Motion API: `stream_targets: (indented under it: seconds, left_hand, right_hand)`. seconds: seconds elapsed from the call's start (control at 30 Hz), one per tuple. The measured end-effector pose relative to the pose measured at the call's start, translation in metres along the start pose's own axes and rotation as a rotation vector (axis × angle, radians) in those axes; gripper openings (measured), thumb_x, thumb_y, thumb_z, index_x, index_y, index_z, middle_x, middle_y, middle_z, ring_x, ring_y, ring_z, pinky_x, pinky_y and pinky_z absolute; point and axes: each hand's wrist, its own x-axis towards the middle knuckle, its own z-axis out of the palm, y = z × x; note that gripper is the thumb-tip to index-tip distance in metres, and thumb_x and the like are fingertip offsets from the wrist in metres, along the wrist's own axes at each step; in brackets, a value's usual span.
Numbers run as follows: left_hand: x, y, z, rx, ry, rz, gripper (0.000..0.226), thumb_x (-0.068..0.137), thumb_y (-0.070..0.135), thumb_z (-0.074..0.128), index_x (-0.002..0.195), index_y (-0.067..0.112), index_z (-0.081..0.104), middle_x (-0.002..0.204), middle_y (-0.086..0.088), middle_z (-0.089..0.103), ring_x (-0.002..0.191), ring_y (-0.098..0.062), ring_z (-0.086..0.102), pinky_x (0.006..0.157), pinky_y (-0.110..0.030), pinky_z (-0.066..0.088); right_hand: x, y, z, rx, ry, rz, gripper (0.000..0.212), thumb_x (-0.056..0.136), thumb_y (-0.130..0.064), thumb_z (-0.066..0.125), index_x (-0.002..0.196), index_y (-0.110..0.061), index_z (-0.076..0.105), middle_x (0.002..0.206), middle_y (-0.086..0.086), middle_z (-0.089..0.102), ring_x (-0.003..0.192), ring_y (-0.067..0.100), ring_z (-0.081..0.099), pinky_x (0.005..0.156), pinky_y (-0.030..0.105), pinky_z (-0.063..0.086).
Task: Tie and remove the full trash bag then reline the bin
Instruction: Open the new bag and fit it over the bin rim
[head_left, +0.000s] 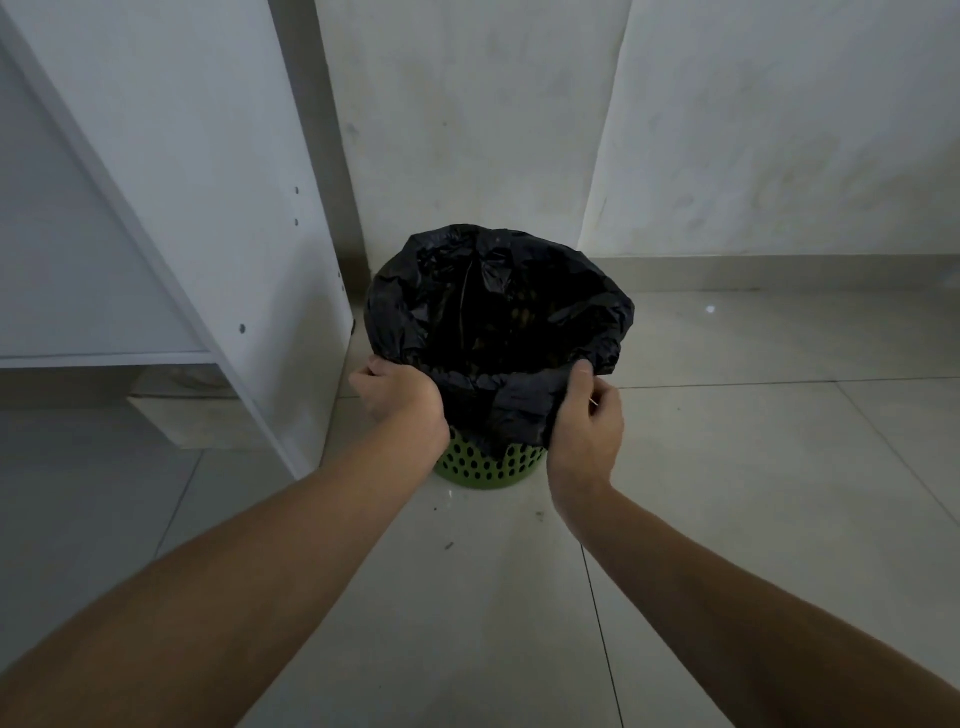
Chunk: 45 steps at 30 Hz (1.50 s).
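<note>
Two hands grip the black bag (493, 312) rim: left hand (400, 397), right hand (584, 431); white cabinet (234, 156) just beside green bin (483, 467).

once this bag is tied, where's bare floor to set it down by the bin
Widest bare patch: pale tiled floor right of the green perforated plastic bin, up to the wall. Also the tiles in front, bar a few specks. Tight on the left, where the white cabinet panel stands close, and behind.
</note>
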Motion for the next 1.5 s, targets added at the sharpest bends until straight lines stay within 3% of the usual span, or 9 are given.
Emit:
stream_targets:
  seconds: [0.2, 0.4, 0.6, 0.73, 0.83, 1.03, 1.2, 1.37, 1.5]
  left_hand:
    - [-0.001, -0.012, -0.005, 0.047, -0.039, 0.159, 0.037, 0.108, 0.029, 0.022, 0.128, 0.011, 0.047, 0.113, -0.004, 0.054, 0.089, -0.022, 0.055, 0.078, -0.030, 0.038]
    - [-0.020, -0.029, -0.006, 0.097, -0.051, 0.292, 0.043, 0.109, 0.023, 0.025, 0.148, 0.015, 0.040, 0.143, -0.013, 0.050, 0.126, -0.030, 0.051, 0.090, -0.024, 0.034]
    - [-0.038, -0.037, -0.007, 0.031, -0.111, 0.255, 0.043, 0.108, 0.019, 0.026, 0.150, 0.019, 0.036, 0.143, -0.006, 0.052, 0.126, -0.026, 0.053, 0.090, -0.024, 0.037]
    - [-0.042, -0.040, -0.008, 0.081, -0.142, 0.299, 0.046, 0.107, 0.016, 0.026, 0.154, 0.019, 0.029, 0.148, -0.006, 0.047, 0.132, -0.025, 0.049, 0.099, -0.026, 0.039]
    - [-0.042, -0.046, -0.009, 0.142, -0.154, 0.382, 0.050, 0.106, 0.012, 0.026, 0.156, 0.020, 0.025, 0.151, -0.006, 0.043, 0.138, -0.025, 0.043, 0.113, -0.033, 0.035]
    - [-0.048, -0.052, -0.017, 0.059, -0.219, 0.324, 0.054, 0.099, 0.007, 0.044, 0.149, 0.024, 0.033, 0.140, 0.000, 0.052, 0.127, -0.018, 0.052, 0.108, -0.034, 0.043]
    - [-0.048, -0.053, -0.017, 0.075, -0.149, 0.152, 0.022, 0.091, 0.014, 0.063, 0.105, 0.017, 0.046, 0.091, 0.005, 0.055, 0.074, -0.005, 0.055, 0.050, -0.009, 0.040]
    - [-0.048, -0.053, -0.021, 0.067, -0.150, 0.134, 0.010, 0.090, 0.018, 0.065, 0.095, 0.016, 0.057, 0.088, 0.002, 0.060, 0.070, -0.008, 0.054, 0.056, -0.020, 0.041]
    - [-0.051, -0.052, -0.021, 0.037, -0.204, 0.086, 0.009, 0.091, 0.019, 0.063, 0.088, 0.017, 0.055, 0.083, 0.002, 0.061, 0.072, -0.017, 0.058, 0.060, -0.028, 0.048]
  right_hand:
    - [0.000, 0.010, -0.010, -0.178, -0.074, -0.197, 0.024, 0.097, -0.017, 0.060, 0.119, -0.007, 0.060, 0.117, 0.008, 0.064, 0.114, 0.021, 0.060, 0.103, 0.041, 0.048]
    - [0.007, 0.011, 0.000, -0.219, 0.065, -0.176, 0.002, 0.092, -0.012, 0.061, 0.093, -0.011, 0.060, 0.089, 0.001, 0.064, 0.087, 0.021, 0.063, 0.082, 0.037, 0.053]
    - [0.000, 0.011, 0.009, -0.186, 0.086, -0.139, 0.009, 0.094, -0.015, 0.056, 0.092, -0.018, 0.049, 0.079, -0.010, 0.056, 0.070, 0.005, 0.057, 0.060, 0.018, 0.042]
    - [-0.015, 0.013, 0.011, -0.133, -0.022, -0.131, 0.012, 0.098, -0.024, 0.050, 0.108, -0.018, 0.048, 0.100, 0.003, 0.061, 0.090, 0.020, 0.062, 0.070, 0.023, 0.047]
    - [-0.027, 0.012, 0.010, -0.044, -0.115, -0.099, 0.044, 0.093, -0.048, 0.049, 0.121, -0.013, 0.047, 0.111, 0.011, 0.061, 0.101, 0.022, 0.061, 0.081, 0.033, 0.053]
    - [-0.027, 0.017, 0.004, -0.134, -0.181, -0.083, 0.045, 0.082, -0.014, 0.074, 0.119, -0.017, 0.048, 0.108, 0.000, 0.061, 0.098, 0.014, 0.062, 0.078, 0.024, 0.054]
    - [-0.023, 0.011, 0.012, -0.216, -0.107, -0.137, 0.021, 0.073, 0.007, 0.065, 0.083, -0.010, 0.060, 0.083, 0.005, 0.067, 0.076, 0.020, 0.062, 0.061, 0.022, 0.047]
    - [-0.024, 0.011, 0.012, -0.305, -0.116, -0.186, 0.021, 0.075, 0.007, 0.064, 0.082, -0.012, 0.064, 0.082, 0.003, 0.068, 0.073, 0.016, 0.063, 0.057, 0.015, 0.044]
    - [-0.030, 0.010, 0.013, -0.143, -0.163, -0.087, 0.010, 0.083, -0.004, 0.065, 0.088, -0.013, 0.067, 0.095, 0.010, 0.068, 0.086, 0.024, 0.064, 0.069, 0.027, 0.052]
